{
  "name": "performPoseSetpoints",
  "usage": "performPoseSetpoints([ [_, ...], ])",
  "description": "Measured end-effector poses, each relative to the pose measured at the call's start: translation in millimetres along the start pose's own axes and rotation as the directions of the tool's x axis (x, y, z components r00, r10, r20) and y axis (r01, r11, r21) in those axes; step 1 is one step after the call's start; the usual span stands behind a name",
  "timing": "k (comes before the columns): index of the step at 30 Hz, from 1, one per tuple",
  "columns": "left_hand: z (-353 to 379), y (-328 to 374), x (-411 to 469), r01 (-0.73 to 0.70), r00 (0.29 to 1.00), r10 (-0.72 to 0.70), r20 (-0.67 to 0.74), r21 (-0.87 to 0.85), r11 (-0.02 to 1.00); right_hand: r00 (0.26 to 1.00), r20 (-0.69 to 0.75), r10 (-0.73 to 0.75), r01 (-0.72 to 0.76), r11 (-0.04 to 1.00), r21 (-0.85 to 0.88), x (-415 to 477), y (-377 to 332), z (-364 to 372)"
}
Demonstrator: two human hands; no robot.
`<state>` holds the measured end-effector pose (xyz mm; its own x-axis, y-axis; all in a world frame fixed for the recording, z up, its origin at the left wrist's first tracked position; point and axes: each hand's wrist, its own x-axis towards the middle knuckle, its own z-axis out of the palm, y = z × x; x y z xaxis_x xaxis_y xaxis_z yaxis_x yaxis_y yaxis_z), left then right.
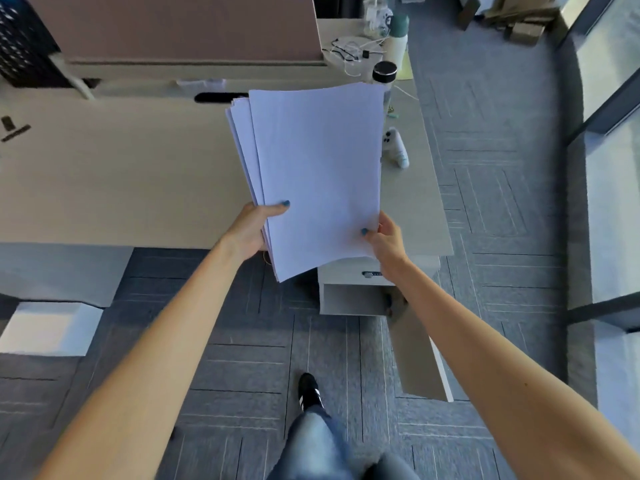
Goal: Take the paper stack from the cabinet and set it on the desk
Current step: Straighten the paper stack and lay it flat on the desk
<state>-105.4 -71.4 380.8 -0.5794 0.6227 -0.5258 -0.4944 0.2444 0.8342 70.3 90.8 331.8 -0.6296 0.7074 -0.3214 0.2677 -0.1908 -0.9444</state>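
A loose stack of white paper (311,168) hangs in the air over the front right part of the beige desk (121,174), sheets slightly fanned at the left edge. My left hand (254,228) grips its lower left edge, thumb on top. My right hand (386,240) pinches its lower right corner. The stack's near end juts past the desk's front edge. Below it, under the desk's right end, stands the white cabinet (349,296) with its door (420,362) swung open toward me and the visible compartment bare.
On the desk's right side lie a white phone (394,147), a black-capped jar (384,72), a white bottle (398,39) and tangled cables (353,50). A brown partition (180,26) backs the desk. My shoe (310,389) is on the grey carpet. Glass walls run along the right.
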Motion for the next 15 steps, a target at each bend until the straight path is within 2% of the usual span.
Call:
performPoseSetpoints([
  [5, -22, 33, 54, -0.099, 0.995, 0.097, -0.035, -0.041, 0.994, 0.998, -0.057, 0.017, -0.015, 1.0, 0.025, 54, -11, 34],
  [9, -27, 54, 89, -0.121, 0.988, 0.123, -0.094, 0.027, 0.992, 0.994, -0.096, 0.061, -0.061, 0.998, 0.003, 91, -23, 46],
  [15, -30, 76, 144, -0.214, 0.962, 0.224, -0.156, 0.075, 0.974, 0.996, -0.037, 0.084, -0.087, 0.993, -0.077, 167, -50, 47],
])
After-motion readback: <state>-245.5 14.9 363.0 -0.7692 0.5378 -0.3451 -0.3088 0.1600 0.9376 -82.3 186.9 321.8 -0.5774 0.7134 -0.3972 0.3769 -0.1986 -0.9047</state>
